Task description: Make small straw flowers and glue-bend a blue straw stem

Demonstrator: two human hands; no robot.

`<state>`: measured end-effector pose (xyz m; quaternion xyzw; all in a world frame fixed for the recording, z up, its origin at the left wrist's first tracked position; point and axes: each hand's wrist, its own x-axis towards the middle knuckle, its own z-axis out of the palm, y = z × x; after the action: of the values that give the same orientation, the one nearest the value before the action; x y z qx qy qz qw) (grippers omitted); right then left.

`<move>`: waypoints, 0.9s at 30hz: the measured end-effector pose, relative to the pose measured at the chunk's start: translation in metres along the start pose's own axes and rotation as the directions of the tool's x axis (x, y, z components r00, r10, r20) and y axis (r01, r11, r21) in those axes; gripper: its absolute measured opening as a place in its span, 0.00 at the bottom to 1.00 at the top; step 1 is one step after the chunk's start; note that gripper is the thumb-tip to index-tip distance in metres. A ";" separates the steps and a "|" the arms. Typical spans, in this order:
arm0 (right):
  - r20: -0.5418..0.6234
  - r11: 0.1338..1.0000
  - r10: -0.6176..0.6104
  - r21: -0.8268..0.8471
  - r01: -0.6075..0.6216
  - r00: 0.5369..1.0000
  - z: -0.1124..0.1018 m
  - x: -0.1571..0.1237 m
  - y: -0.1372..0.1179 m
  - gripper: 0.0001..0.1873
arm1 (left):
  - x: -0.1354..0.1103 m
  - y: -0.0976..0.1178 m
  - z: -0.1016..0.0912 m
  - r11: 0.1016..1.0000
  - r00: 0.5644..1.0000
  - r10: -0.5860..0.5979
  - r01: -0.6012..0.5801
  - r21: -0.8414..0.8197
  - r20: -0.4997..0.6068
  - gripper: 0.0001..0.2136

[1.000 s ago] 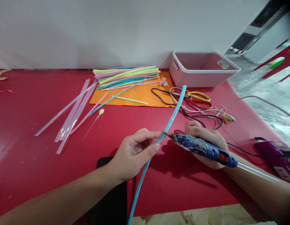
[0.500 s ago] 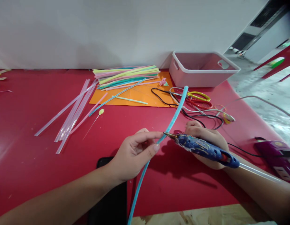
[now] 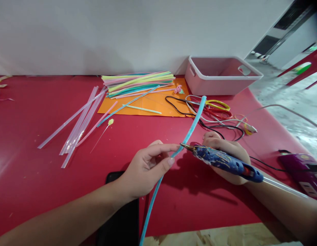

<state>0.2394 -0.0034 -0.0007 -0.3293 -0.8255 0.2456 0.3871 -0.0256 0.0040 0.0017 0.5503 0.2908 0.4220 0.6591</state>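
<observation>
A long light-blue pipe cleaner (image 3: 193, 127) slants upward to the right, its lower end running out of the bottom of the view. Thumb and index finger of my left hand (image 3: 148, 167) pinch it near the middle. In my right hand (image 3: 227, 153) is a blue hot glue gun (image 3: 225, 162), spotted with dried glue, with a clear glue stick (image 3: 284, 187) sticking out of its back. The metal nozzle meets the pipe cleaner just above my left fingertips. My right fingers are partly hidden behind the gun.
Bundled coloured pipe cleaners (image 3: 140, 82) lie on orange paper (image 3: 107, 107). Glue sticks (image 3: 83, 121) are to the left. At the back right stands a pink basket (image 3: 222, 85), with scissors (image 3: 217, 109) and tangled cables before it. A purple power box (image 3: 299, 164) sits right, a black phone-like slab (image 3: 120, 218) below.
The glue gun's nozzle has shifted very slightly to the right, and the top of the pipe cleaner has dipped a little. Both hands keep their grips.
</observation>
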 end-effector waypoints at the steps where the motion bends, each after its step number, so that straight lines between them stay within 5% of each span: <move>1: 0.005 1.000 0.001 0.004 -0.001 1.000 0.000 0.000 0.000 0.10 | 0.000 0.000 0.000 1.000 1.000 0.001 -0.001 0.001 0.002 0.15; 27: -0.072 0.999 0.047 -0.004 -0.047 0.996 0.001 -0.004 0.005 0.09 | 0.001 0.003 0.000 0.999 0.999 0.029 -0.029 0.032 0.020 0.13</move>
<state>0.2422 -0.0037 -0.0063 -0.3583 -0.8038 0.2404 0.4096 -0.0264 0.0049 0.0049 0.5692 0.2832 0.4214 0.6468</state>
